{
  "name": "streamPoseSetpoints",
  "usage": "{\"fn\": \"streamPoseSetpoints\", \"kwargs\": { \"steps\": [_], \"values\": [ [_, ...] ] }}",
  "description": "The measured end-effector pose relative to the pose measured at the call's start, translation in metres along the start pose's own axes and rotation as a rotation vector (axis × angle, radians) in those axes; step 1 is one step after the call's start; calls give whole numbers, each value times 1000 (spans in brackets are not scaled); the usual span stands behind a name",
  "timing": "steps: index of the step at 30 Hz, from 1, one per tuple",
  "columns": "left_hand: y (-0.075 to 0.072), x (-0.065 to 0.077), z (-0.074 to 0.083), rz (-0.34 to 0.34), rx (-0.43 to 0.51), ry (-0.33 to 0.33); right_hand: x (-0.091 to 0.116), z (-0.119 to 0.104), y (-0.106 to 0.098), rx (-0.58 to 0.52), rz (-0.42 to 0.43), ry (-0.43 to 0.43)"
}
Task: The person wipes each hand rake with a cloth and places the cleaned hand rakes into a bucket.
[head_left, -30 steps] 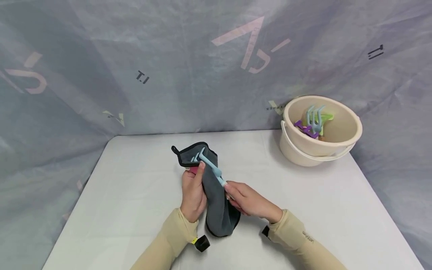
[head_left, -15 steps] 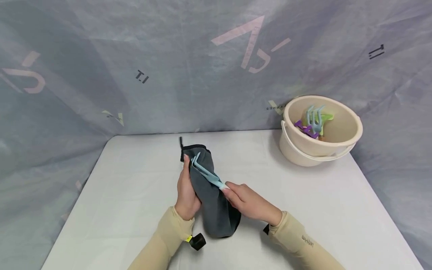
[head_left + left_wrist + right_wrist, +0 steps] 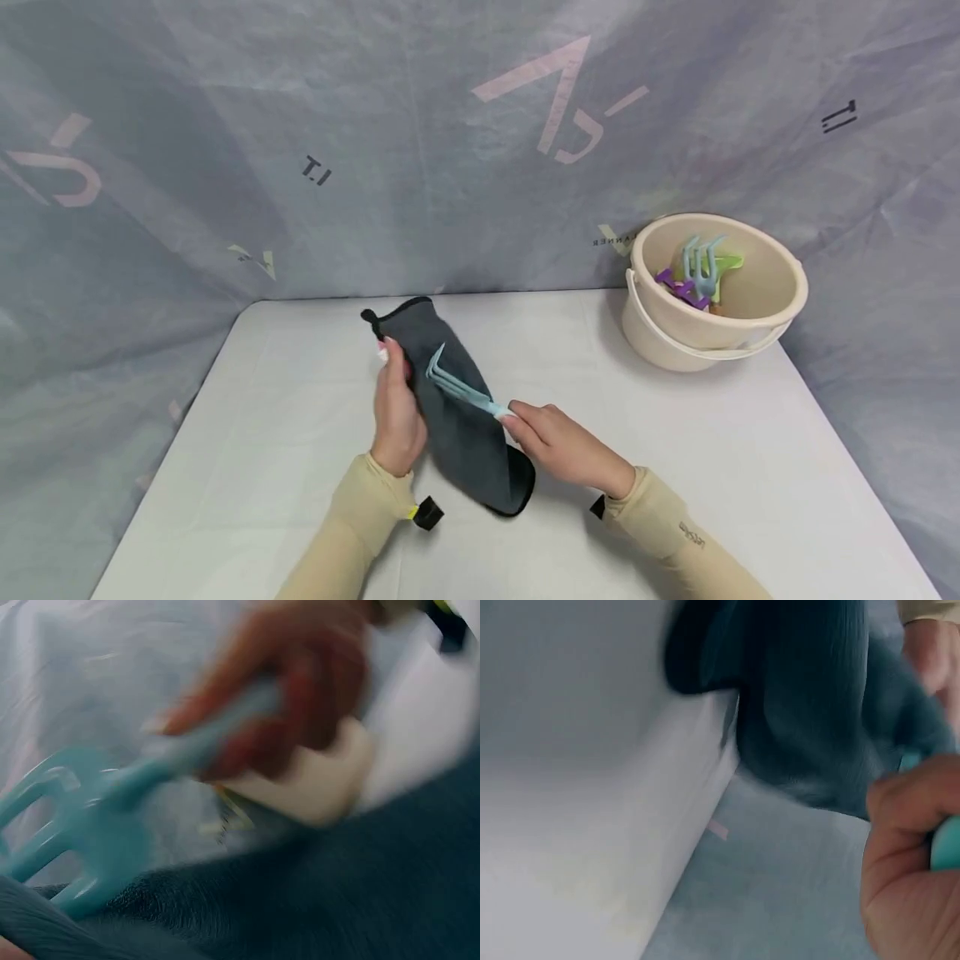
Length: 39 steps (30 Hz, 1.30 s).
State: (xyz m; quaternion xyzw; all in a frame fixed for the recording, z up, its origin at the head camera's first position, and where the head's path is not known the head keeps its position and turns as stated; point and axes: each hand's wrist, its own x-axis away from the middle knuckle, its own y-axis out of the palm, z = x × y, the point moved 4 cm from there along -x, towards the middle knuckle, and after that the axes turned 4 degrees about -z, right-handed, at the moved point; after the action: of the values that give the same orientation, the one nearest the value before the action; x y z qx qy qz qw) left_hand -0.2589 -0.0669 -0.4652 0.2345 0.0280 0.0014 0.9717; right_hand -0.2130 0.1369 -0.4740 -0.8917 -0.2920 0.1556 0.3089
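Observation:
A dark grey cloth (image 3: 468, 450) with black edging and a hanging loop hangs slanted over the table. My left hand (image 3: 397, 417) holds its left side, thumb along the edge and the other fingers mostly hidden behind it. A small pink and white tag (image 3: 382, 350) shows by the thumb. In my right hand (image 3: 566, 446) is the handle of a light blue hand rake (image 3: 459, 387). Its bent tines point left and overlap the cloth. The left wrist view shows the rake head (image 3: 97, 817) up close, its lower tines right at a fold of cloth.
A cream bucket (image 3: 772, 308) with a handle stands at the back right of the white table (image 3: 285, 400). It holds another blue rake (image 3: 701, 271), a green piece (image 3: 727, 265) and purple pieces (image 3: 682, 290). A grey printed curtain (image 3: 420, 167) hangs behind.
My left hand has moved left with the cloth, which is now spread flatter and stretches further up and left. The rake head has tilted lower, while my right hand has shifted only slightly.

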Motion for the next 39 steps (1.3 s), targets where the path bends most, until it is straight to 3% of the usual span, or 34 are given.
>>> {"fn": "streamPoseSetpoints", "kwargs": {
  "steps": [4, 6, 8, 15, 23, 27, 34, 39],
  "values": [
    [12, 10, -6, -60, -317, 82, 1, 0, -3, -19, 51, 19],
    [16, 15, -9, -86, -428, 129, 1, 1, -3, -31, 58, 25],
    [18, 19, -11, -48, -515, 183, 2, 1, -3, -41, 57, 27],
    [21, 32, -23, 60, -561, 361, 1, 0, -4, -13, 85, 35],
    [15, 37, -24, 123, -491, 445, -2, -4, 0, 88, 123, 48],
    [12, 34, -13, 56, -529, 564, 1, -6, -1, 129, 151, 26],
    [19, 17, 8, -161, -873, 756, 5, -8, 2, 497, 195, -50],
    [24, 18, 2, -239, -1066, 896, 6, -7, -6, 509, 266, -25]
  ]
}}
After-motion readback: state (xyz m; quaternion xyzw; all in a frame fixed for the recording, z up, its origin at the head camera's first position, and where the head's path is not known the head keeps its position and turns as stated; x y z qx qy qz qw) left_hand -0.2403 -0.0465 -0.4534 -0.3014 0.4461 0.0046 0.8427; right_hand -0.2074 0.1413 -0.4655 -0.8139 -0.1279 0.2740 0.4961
